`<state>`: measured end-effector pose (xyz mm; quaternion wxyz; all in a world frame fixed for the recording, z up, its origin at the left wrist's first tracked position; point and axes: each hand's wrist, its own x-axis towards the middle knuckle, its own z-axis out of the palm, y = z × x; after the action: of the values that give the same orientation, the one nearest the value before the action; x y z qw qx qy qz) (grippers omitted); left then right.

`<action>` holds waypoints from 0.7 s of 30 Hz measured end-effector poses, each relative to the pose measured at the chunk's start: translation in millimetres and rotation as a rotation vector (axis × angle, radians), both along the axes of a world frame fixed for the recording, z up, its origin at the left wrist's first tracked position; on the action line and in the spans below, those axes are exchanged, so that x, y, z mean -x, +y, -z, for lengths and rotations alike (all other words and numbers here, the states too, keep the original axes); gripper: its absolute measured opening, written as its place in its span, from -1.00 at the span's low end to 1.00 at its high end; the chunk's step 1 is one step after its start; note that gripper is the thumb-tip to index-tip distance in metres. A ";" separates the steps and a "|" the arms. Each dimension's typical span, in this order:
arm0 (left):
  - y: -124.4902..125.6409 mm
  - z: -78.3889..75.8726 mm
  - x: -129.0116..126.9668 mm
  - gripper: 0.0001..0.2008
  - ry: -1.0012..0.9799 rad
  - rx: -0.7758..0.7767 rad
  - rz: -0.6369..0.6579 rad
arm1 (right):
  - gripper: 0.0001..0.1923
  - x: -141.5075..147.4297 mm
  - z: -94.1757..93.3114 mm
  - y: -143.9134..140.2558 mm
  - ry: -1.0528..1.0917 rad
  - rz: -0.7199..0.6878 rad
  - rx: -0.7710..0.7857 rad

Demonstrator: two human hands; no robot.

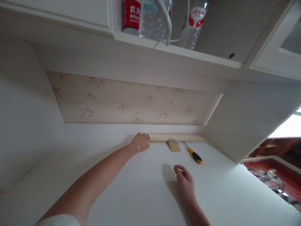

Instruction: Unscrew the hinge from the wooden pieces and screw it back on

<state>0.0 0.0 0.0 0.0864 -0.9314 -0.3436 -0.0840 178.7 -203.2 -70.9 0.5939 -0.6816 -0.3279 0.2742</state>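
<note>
My left hand reaches to the back of the white surface. Its fingers curl over the left end of a pale wooden strip, with the thumb at the front edge. My right hand is nearer to me, above the surface, with its fingers curled and thumb and forefinger brought together. Whatever they hold, if anything, I cannot make out. A metal hinge sits at the strip's front edge, with a small brown piece of board by it. To its right lies a yellow-and-black screwdriver, its shaft pointing toward the strip.
White side panels close off both ends of the recess, and floral wallpaper covers its back wall. Overhead, a shelf carries plastic bottles and a white cable. Blurred shiny objects stand at the far right.
</note>
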 end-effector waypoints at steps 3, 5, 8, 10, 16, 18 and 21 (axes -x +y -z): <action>26.0 16.2 -29.7 -0.51 -0.009 -0.018 -0.043 | -0.60 -4.8 2.1 3.6 0.001 -0.031 0.014; 38.7 25.8 -46.7 -0.46 -0.015 0.027 -0.070 | -0.62 -6.3 1.9 5.9 -0.003 -0.047 0.018; 51.1 37.2 -65.5 -0.39 -0.021 0.068 -0.067 | -0.63 -6.8 0.6 9.5 0.007 -0.078 0.016; 55.5 41.7 -73.4 -0.33 -0.044 0.067 -0.090 | -0.62 -5.8 -0.7 11.4 0.016 -0.077 0.014; 57.8 42.2 -81.8 -0.13 -0.045 0.178 -0.215 | -0.58 -15.4 -4.3 10.3 -0.143 0.062 0.024; 56.5 41.4 -80.3 -0.13 -0.040 0.192 -0.211 | -0.60 -32.1 -5.5 8.9 -0.366 0.174 0.047; 52.9 40.6 -72.7 -0.08 -0.040 0.222 -0.215 | -0.61 -64.7 -9.1 9.1 -0.644 0.412 0.049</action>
<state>72.7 52.9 -40.6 -0.0156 -0.8911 -0.4502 -0.0541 243.4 -194.1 -61.8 0.4866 -0.7985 -0.3471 -0.0713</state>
